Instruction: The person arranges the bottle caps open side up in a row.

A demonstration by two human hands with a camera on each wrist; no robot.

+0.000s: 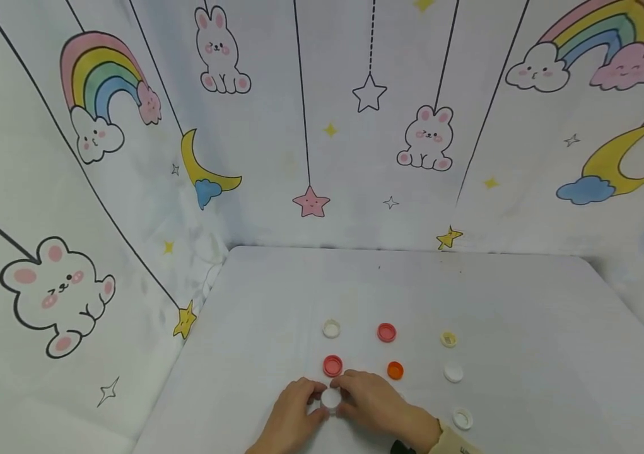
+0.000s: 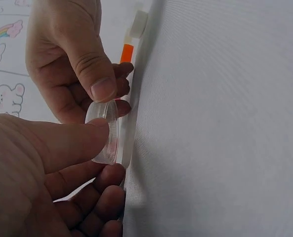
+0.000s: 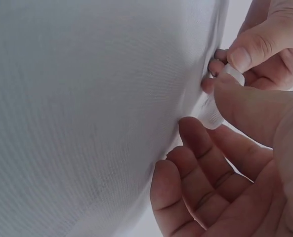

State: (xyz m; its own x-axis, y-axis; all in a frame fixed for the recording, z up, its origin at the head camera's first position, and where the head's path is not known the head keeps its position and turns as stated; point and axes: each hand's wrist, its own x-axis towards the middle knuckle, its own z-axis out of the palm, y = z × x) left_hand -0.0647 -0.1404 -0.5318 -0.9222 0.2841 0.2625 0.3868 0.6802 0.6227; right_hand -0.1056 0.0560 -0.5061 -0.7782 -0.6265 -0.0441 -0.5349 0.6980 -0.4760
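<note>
A whitish, ridged plastic bottle cap [image 1: 330, 398] is held low over the table, close to its near edge. From the left, my left hand [image 1: 294, 413] pinches it with thumb and fingers. My right hand [image 1: 375, 407] grips its other side, thumb and fingertips at the rim. In the left wrist view the cap [image 2: 103, 133] stands out as translucent with fine ridges, and a pale edge shows just beyond it, close to the tabletop. Fingers of both hands partly hide the cap [image 3: 213, 111] in the right wrist view.
Other caps lie spread on the white table [image 1: 253, 296]: red [image 1: 332, 366] just beyond my hands, cream [image 1: 331, 328], another red [image 1: 386, 332], orange [image 1: 395, 370], yellow [image 1: 448, 339], white [image 1: 453, 373] and a white ring-like one [image 1: 462, 419]. A patterned curtain [image 1: 265, 126] hangs behind.
</note>
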